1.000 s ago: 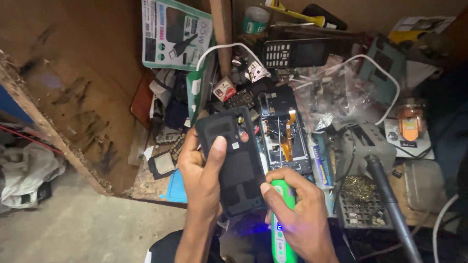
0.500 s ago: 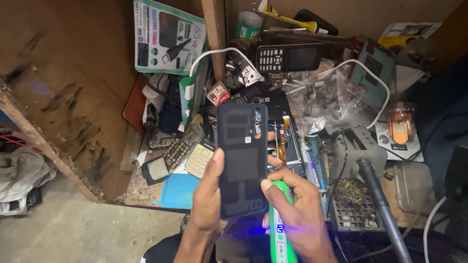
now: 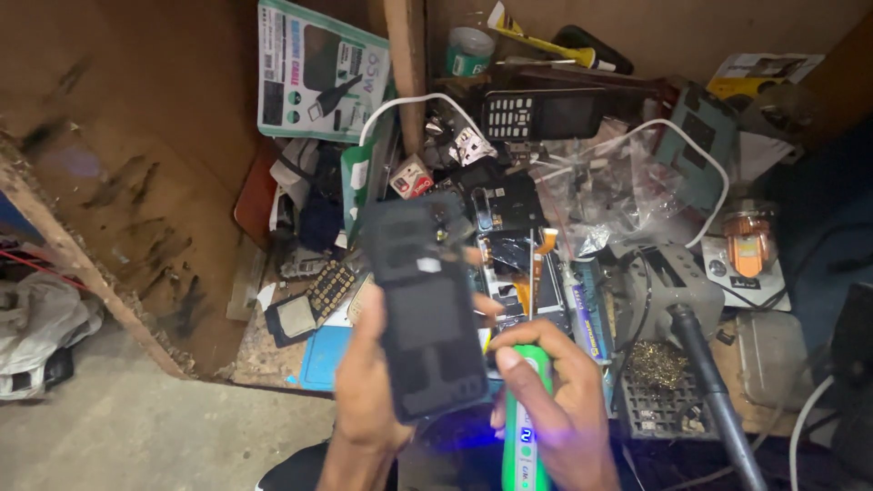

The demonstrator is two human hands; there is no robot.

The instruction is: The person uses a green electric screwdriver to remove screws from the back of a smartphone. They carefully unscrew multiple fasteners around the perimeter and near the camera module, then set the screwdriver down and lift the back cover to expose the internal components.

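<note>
My left hand (image 3: 368, 382) holds a black phone back cover (image 3: 426, 305) upright by its lower left edge, inner side toward me. My right hand (image 3: 568, 409) grips a green pen-shaped tool (image 3: 525, 423) just right of the cover's lower end; a blue glow shows beneath the hands. Behind the cover lies an opened phone body (image 3: 514, 273) with exposed boards and orange flex.
The cluttered bench holds a keypad phone (image 3: 546, 114), a white cable (image 3: 700, 145), a boxed cable pack (image 3: 318, 77), a blue mat (image 3: 327, 355), a brass-wool tip cleaner (image 3: 657, 365), a soldering handle (image 3: 714, 386) and a wooden wall (image 3: 136, 164) at left.
The back cover has been lifted and tilted upright, closer to the camera. My right hand with the green tool stays beside its lower end. The view has shifted slightly.
</note>
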